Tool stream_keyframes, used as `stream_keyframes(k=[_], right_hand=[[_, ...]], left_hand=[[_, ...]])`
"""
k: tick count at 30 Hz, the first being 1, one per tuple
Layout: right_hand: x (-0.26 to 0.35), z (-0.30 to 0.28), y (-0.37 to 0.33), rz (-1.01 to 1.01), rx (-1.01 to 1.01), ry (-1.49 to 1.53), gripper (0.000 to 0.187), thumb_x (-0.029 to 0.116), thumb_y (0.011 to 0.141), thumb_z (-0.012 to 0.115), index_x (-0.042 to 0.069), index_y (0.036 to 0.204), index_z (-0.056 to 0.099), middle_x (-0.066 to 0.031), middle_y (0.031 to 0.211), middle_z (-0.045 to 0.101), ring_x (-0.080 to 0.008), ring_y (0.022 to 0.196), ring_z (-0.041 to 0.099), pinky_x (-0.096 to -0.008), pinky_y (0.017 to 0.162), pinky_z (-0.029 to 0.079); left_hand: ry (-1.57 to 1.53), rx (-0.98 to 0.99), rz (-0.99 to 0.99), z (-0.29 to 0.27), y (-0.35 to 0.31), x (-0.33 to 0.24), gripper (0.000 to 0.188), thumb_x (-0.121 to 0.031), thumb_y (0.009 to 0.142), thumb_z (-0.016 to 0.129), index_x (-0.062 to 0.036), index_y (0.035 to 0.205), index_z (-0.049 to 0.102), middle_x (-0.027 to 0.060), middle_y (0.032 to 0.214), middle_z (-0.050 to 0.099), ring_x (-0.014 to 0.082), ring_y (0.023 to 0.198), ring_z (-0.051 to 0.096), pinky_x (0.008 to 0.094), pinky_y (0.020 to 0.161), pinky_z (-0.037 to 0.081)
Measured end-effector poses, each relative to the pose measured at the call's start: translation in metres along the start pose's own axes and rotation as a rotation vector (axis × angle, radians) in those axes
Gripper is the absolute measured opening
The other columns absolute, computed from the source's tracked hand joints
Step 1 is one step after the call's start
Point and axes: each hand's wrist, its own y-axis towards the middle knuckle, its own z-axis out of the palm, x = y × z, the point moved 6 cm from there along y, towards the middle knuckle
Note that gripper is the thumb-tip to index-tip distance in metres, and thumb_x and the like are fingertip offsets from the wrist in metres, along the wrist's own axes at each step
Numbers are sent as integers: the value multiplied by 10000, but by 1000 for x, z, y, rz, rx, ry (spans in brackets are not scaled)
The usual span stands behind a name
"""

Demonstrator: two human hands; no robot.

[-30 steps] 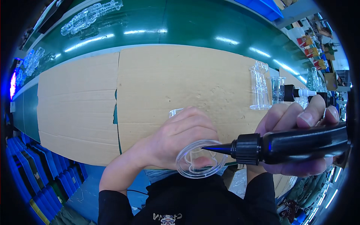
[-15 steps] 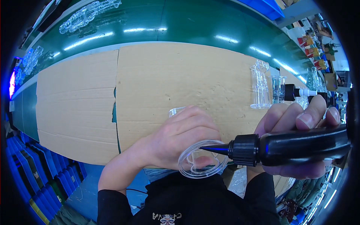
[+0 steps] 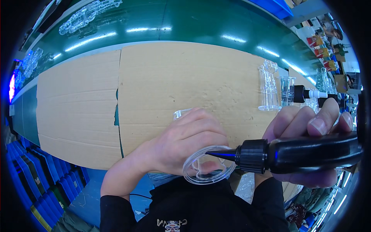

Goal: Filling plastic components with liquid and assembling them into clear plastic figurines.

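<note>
My left hand (image 3: 193, 141) is closed round a clear plastic part with a round rim (image 3: 208, 181); its far end peeks out beyond my knuckles, and the fingers cover most of its body. In my right hand (image 3: 305, 127) lies a black squeeze bottle (image 3: 313, 152), tipped on its side with a ribbed collar and a tapered nozzle (image 3: 221, 155). The nozzle points left and its tip lies over the round rim; whether it touches the plastic I cannot tell.
Cardboard sheets (image 3: 154, 77) cover the work surface. At the right stand a clear plastic part (image 3: 268, 87), a clear cup (image 3: 287, 91) and a black-capped bottle with a white nozzle (image 3: 315, 94). Clear parts (image 3: 89, 15) lie on the green surface behind. Blue bins (image 3: 42, 174) are at lower left.
Hardly anything differs. The view has shifted slightly; both hands keep their holds, and the nozzle stays over the round rim.
</note>
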Motion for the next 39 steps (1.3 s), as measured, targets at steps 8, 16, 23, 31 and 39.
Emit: stream_keyframes(k=[8,16,23,31,39], right_hand=[[2,-1,1,-13,6,-17,654,396,852,640,29,1328,383,-92,1045,530,-72,462,415,-205,333,327],[4,-2,1,-32,11,-29,648,394,852,637,26,1323,385,-93,1041,532,-71,456,406,-204,335,321],[6,-2,2,-65,26,-21,633,387,853,637,24,1309,388,-96,1037,534,-74,454,411,-211,345,323],[8,-2,3,-89,29,-17,623,380,852,639,22,1297,391,-97,1034,537,-75,452,414,-215,352,321],[10,-1,3,-90,-8,-22,621,376,845,649,23,1291,398,-96,1033,539,-71,449,411,-211,350,306]], left_hand=[[-5,-9,2,-1,0,0,299,-99,683,737,-42,948,609,56,922,599,216,843,543,334,783,440],[7,-28,21,-2,1,-3,284,-101,684,742,-41,931,615,59,912,600,221,830,546,333,768,446],[7,-52,28,-2,0,-3,279,-99,678,745,-39,919,620,60,907,604,223,821,548,337,753,453],[11,-65,40,-3,1,-4,287,-95,673,750,-42,926,623,57,916,610,224,825,551,341,754,457],[29,-78,48,-5,-1,-4,304,-95,674,756,-49,946,627,54,928,613,225,833,555,344,762,459]])
